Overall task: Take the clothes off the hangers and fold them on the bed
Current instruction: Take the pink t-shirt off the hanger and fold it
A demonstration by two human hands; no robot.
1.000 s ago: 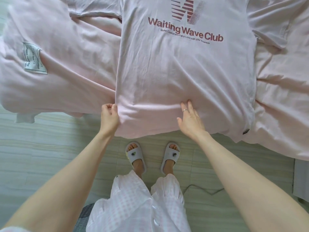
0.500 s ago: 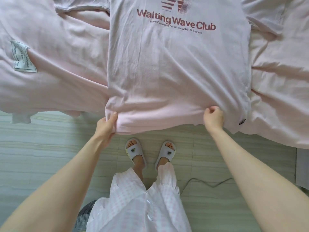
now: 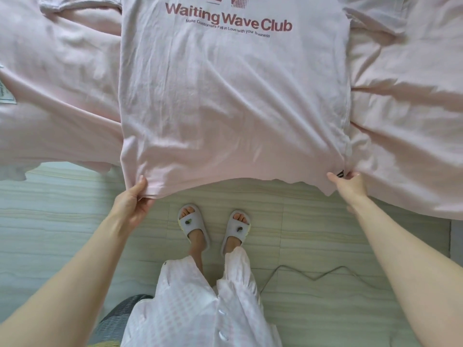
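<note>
- Pale tiled floor (image 3: 313, 234) with faint wood-grain streaks, seen from above beside the near edge of a bed (image 3: 413, 121) covered in wrinkled pink bedding.
- Pink T-shirt (image 3: 233, 101) spread flat, print side up, across the middle of the bed, hem hanging just past the near edge over the floor.
- Dark-red lettering (image 3: 229, 20) "Waiting Wave Club" across the chest, near the top of the view, with a smaller line of text under it.
- Left hand (image 3: 131, 204) at the shirt's lower left corner: thumb on top of the hem, fingers curled beneath, pinching the fabric.
- Right hand (image 3: 349, 184) at the lower right corner, pinching the hem beside a small dark tag (image 3: 340, 174); ring visible on one finger.
- Hem drawn between the two grips, arching slightly upward in the middle.
- Both sleeves of the shirt only partly in view at the top corners.
- White label (image 3: 6, 96) on the bedding at the far left edge, cut off by the frame.
- Feet in light slippers (image 3: 215, 229) on the floor between the arms, toes pointing at the bed.
- Pink checked buttoned garment (image 3: 205, 309) on the person, bottom centre.
- Thin cable (image 3: 313, 278) zigzagging on the floor to the right of the feet.
- Dark woven object (image 3: 120, 316) at bottom left, mostly hidden.
</note>
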